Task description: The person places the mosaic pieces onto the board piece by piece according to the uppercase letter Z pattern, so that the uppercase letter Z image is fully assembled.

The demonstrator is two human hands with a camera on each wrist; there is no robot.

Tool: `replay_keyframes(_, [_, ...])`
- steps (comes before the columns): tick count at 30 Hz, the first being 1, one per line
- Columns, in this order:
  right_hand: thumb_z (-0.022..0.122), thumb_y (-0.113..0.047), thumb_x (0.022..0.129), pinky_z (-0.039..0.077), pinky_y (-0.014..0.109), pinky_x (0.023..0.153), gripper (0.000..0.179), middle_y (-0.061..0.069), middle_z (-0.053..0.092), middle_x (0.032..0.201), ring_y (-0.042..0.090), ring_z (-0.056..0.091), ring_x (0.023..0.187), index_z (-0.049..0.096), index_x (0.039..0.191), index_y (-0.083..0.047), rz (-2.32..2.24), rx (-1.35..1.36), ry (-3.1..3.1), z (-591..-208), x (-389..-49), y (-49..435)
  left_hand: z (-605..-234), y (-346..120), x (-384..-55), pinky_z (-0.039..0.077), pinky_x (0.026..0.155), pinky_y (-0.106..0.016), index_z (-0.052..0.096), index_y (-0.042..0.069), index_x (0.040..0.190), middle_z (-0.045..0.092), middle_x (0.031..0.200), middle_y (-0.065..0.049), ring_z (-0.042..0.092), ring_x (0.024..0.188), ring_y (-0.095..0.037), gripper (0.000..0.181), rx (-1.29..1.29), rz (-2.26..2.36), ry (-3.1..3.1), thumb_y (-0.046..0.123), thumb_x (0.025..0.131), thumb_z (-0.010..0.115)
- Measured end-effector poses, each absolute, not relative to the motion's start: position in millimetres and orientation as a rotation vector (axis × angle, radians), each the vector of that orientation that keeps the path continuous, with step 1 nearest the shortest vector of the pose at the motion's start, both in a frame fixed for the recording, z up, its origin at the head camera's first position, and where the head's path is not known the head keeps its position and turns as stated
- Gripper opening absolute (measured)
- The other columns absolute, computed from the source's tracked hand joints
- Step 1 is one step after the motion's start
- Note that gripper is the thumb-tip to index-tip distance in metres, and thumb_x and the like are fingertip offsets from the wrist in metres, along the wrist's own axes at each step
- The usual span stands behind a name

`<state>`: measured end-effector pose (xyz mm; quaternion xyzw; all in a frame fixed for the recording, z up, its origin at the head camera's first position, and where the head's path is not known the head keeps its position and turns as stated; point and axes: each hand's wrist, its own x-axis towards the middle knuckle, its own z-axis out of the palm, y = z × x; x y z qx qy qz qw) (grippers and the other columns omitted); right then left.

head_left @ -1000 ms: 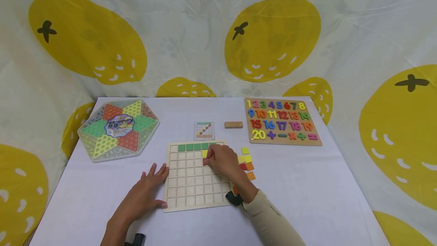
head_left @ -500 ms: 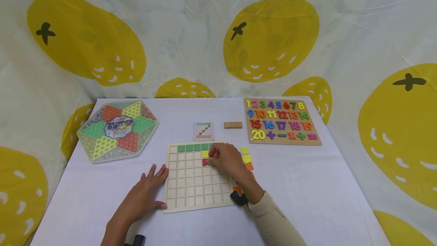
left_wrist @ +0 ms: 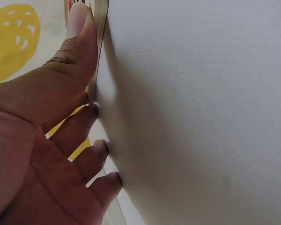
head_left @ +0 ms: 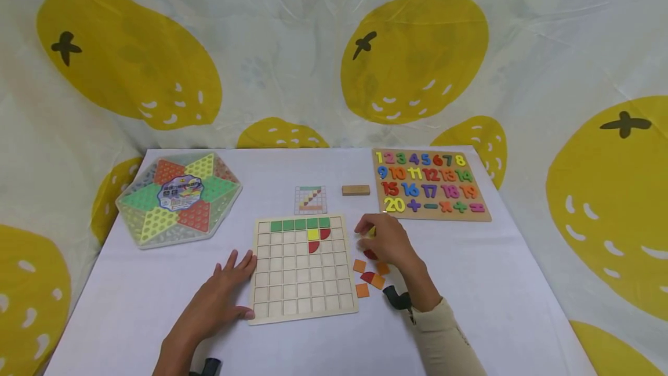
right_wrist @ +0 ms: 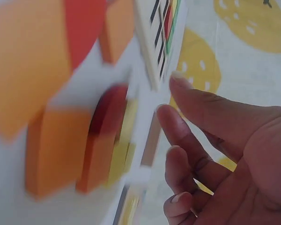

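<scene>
The board (head_left: pixel 289 283) lies on the table (head_left: pixel 496 300) with 5 green tiles (head_left: pixel 300 224), 1 yellow tile (head_left: pixel 312 235) and 2 red tiles (head_left: pixel 313 246) in it. The left hand (head_left: pixel 224 290), loose, touches the board's left side. The right hand (head_left: pixel 387 240), empty, is by loose tiles (head_left: pixel 362 290) right of the board.
</scene>
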<state>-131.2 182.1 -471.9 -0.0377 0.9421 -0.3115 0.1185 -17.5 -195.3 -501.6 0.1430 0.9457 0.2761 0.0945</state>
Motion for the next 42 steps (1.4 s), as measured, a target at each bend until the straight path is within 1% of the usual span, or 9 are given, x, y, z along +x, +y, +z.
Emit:
replay_keyframes(3, [0.090,-0.011,0.084,0.058,0.040,0.088,0.023,0.001,0.074,0.104,0.023,0.063,0.098,0.079,0.103,-0.017,-0.878,-0.105,2.757,-473,-132,192,-502,-195,-18,0.027,0.123,-0.076,0.049,0.004,0.158,0.043,0.167,-0.017,0.027,0.159,-0.050,0.112,0.421,0.821,2.797,0.028,0.061,0.099])
replay_keyframes(7, [0.089,-0.007,0.084,0.058,0.041,0.088,0.025,0.002,0.075,0.108,0.023,0.063,0.096,0.079,0.104,-0.017,-0.850,-0.106,2.736,-478,-133,199,-501,-194,-18,0.026,0.123,-0.076,0.048,0.004,0.159,0.042,0.167,-0.017,0.026,0.159,-0.050,0.113,0.404,0.823,2.789,0.027,0.061,0.099])
replay_keyframes(13, [0.089,-0.006,0.084,0.060,0.040,0.091,0.022,0.000,0.071,0.100,0.021,0.062,0.096,0.079,0.100,-0.018,-0.838,-0.090,2.706,-484,-135,197,-500,-194,-19,0.027,0.124,-0.075,0.047,0.005,0.159,0.042,0.167,-0.016,0.026,0.160,-0.049,0.113,0.398,0.783,2.788,0.027,0.062,0.100])
replay_keyframes(15, [0.090,-0.007,0.083,0.060,0.038,0.088,0.020,-0.001,0.069,0.094,0.020,0.061,0.093,0.078,0.096,-0.017,-0.822,-0.090,2.706,-485,-135,195,-500,-194,-19,0.027,0.124,-0.075,0.047,0.005,0.159,0.042,0.168,-0.016,0.026,0.160,-0.049,0.113,0.402,0.770,2.789,0.027,0.062,0.100])
replay_keyframes(17, [0.090,-0.008,0.083,0.059,0.034,0.081,0.019,0.000,0.067,0.088,0.019,0.060,0.089,0.076,0.092,-0.017,-0.812,-0.098,2.713,-487,-136,194,-499,-194,-20,0.027,0.124,-0.075,0.047,0.005,0.159,0.041,0.168,-0.016,0.026,0.160,-0.049,0.113,0.404,0.777,2.787,0.026,0.062,0.100])
replay_keyframes(20, [0.090,-0.010,0.083,0.054,0.030,0.070,0.020,0.001,0.063,0.082,0.019,0.058,0.083,0.073,0.087,-0.018,-0.826,-0.109,2.733,-487,-137,192,-498,-194,-19,0.027,0.124,-0.075,0.047,0.005,0.159,0.042,0.168,-0.016,0.026,0.160,-0.049,0.113,0.411,0.791,2.786,0.025,0.062,0.100])
replay_keyframes(23, [0.089,-0.011,0.085,0.049,0.029,0.065,0.020,0.001,0.061,0.079,0.019,0.057,0.081,0.071,0.087,-0.019,-0.873,-0.137,2.750,-487,-136,187,-498,-194,-19,0.027,0.123,-0.075,0.048,0.005,0.159,0.042,0.167,-0.016,0.026,0.160,-0.050,0.113,0.414,0.796,2.785,0.026,0.061,0.100])
replay_keyframes(32, [0.085,-0.015,0.090,0.047,0.029,0.061,0.016,-0.003,0.061,0.078,0.018,0.056,0.079,0.071,0.092,-0.023,-1.019,-0.251,2.722,-481,-128,159,-500,-194,-18,0.026,0.124,-0.074,0.047,0.006,0.159,0.041,0.168,-0.016,0.025,0.160,-0.049,0.114,0.394,0.805,2.787,0.025,0.061,0.100])
replay_keyframes(42, [0.084,-0.017,0.091,0.048,0.030,0.072,0.016,-0.007,0.062,0.079,0.016,0.058,0.084,0.069,0.091,-0.024,-0.992,-0.336,2.720,-485,-124,119,-500,-195,-17,0.026,0.124,-0.074,0.048,0.007,0.160,0.042,0.168,-0.014,0.025,0.160,-0.049,0.113,0.401,0.827,2.782,0.027,0.061,0.099])
